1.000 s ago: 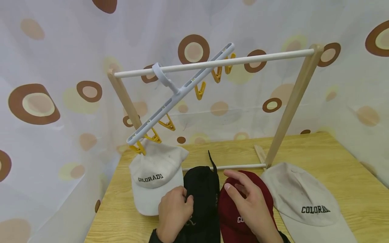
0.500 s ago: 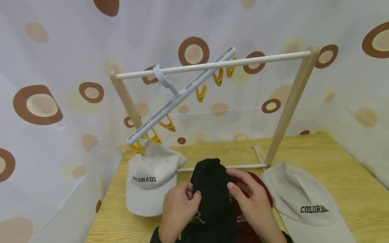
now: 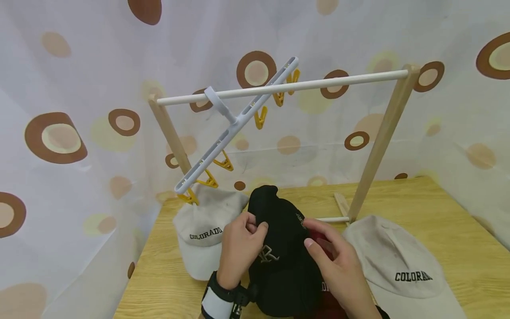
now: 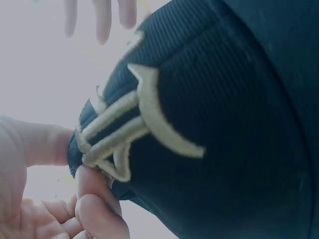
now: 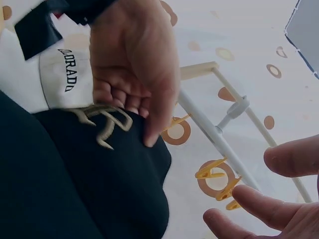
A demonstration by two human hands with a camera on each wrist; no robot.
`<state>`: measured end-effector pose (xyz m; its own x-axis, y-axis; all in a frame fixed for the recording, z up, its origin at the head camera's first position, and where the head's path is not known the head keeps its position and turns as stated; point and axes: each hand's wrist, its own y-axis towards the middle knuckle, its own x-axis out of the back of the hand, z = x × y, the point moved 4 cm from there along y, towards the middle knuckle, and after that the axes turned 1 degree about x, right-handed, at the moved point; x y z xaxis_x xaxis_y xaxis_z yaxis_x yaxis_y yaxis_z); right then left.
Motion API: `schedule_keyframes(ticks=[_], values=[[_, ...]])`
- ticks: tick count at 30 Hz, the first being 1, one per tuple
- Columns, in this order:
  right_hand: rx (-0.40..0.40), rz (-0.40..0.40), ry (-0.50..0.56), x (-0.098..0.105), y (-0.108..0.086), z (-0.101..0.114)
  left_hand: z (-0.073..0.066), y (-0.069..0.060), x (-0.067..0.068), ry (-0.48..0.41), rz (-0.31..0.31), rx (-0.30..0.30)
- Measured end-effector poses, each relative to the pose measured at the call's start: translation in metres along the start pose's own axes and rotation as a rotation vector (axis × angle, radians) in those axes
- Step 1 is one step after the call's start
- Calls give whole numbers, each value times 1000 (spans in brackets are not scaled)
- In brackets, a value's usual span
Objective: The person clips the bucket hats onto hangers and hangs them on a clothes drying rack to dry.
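Observation:
A black baseball cap [image 3: 291,270] with light embroidery is raised off the table, its brim downward. My left hand [image 3: 240,250] pinches the cap's left edge between thumb and fingers; the left wrist view shows the grip beside the embroidered emblem [image 4: 149,109]. My right hand [image 3: 340,266] hovers by the cap's right side, fingers spread. In the right wrist view those fingers [image 5: 264,206] stand apart from the black cloth. Farther up, a pale blue hanger [image 3: 235,126] hooks over a rack, with yellow clips [image 3: 260,118] along it. One end clip touches a beige cap [image 3: 205,228].
The rack's white rod [image 3: 318,85] runs between wooden posts [image 3: 384,137]. Below my right hand a dark red cap [image 3: 330,303] lies mostly covered. Another beige cap [image 3: 398,266] rests on the wooden table [image 3: 147,270] at right. A spotted curtain [image 3: 99,66] stands behind.
My left hand has lifted the black cap up and to the right, and its brim now shows. It covers more of the red cap. The hanger has swung slightly.

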<state>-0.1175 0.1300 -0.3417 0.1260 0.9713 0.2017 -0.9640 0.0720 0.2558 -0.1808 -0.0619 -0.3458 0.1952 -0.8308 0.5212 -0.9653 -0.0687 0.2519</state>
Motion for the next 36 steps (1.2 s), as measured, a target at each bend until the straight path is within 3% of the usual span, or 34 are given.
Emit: schedule_keyframes(ticks=[13, 19, 29, 36], values=[[57, -51, -37, 5, -6, -3, -18, 37, -2, -46, -1, -23], [87, -38, -21, 3, -2, -3, -24, 52, 11, -70, -88, -30], [147, -50, 28, 0, 0, -1, -4, 66, 20, -77, -173, 2], [90, -14, -46, 0, 6, 6, 9, 69, 26, -90, -201, 26]])
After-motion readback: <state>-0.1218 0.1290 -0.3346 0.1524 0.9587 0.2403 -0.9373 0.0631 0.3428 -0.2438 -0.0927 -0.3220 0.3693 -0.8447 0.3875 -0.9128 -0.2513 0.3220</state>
